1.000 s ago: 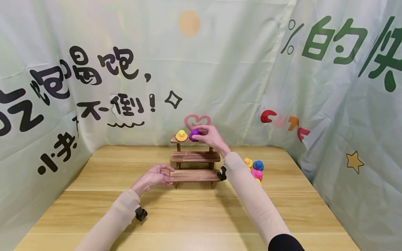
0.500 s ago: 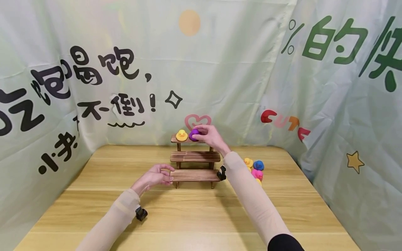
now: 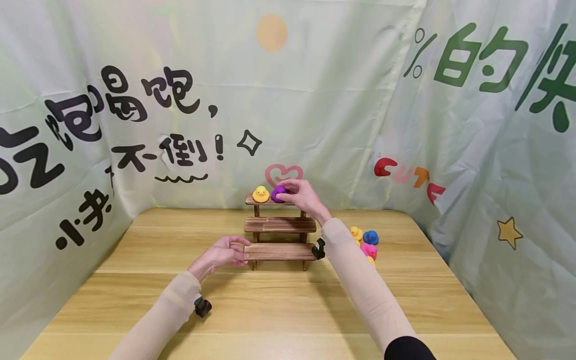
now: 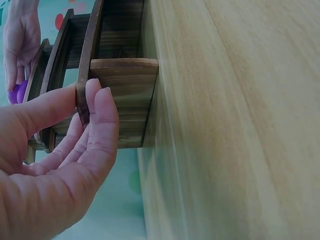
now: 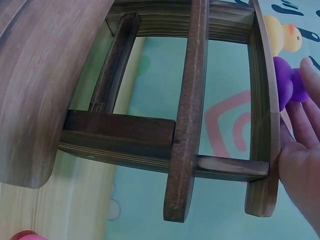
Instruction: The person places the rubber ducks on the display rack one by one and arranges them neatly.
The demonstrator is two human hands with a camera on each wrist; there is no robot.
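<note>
A wooden three-tier display stand stands on the table. On its top step, my right hand grips a purple rubber duck with thumb and fingers. Just left of it sits a yellow rubber duck, its face toward me. In the right wrist view the purple duck touches or nearly touches the top board, partly hidden by my fingers. My left hand holds the left end of the lowest step; the left wrist view shows thumb and fingers pinching that board's end.
Right of the stand, several loose ducks lie on the wooden table: yellow, blue and pink, partly behind my right sleeve. A printed cloth surrounds the table at back and sides.
</note>
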